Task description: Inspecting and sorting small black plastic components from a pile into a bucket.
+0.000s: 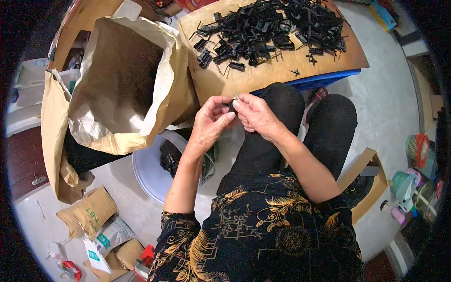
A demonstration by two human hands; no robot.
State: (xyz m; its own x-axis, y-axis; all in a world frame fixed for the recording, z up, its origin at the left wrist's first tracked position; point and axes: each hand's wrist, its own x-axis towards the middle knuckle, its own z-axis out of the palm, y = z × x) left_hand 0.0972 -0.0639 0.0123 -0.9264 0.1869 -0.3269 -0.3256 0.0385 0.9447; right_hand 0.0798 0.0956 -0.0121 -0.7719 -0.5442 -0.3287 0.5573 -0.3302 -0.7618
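My left hand (211, 123) and my right hand (257, 114) meet above my lap, just off the near edge of a wooden board (206, 84). The left fingers are closed round a small black plastic part (231, 106), mostly hidden by the fingers. Between my right thumb and fingertips a small pale, see-through tip (236, 96) sticks up; I cannot make out its kind. On the board lies a large heap of black plastic parts (263, 33) with thin prongs, several of them loose along its near side.
At left stands a big open paper sack (117, 146) with a pale lining. Beneath it, a white bucket (146, 171) holds black parts. Brown packages (89, 211) lie on the floor at lower left; an open cardboard box (366, 174) stands right of my legs.
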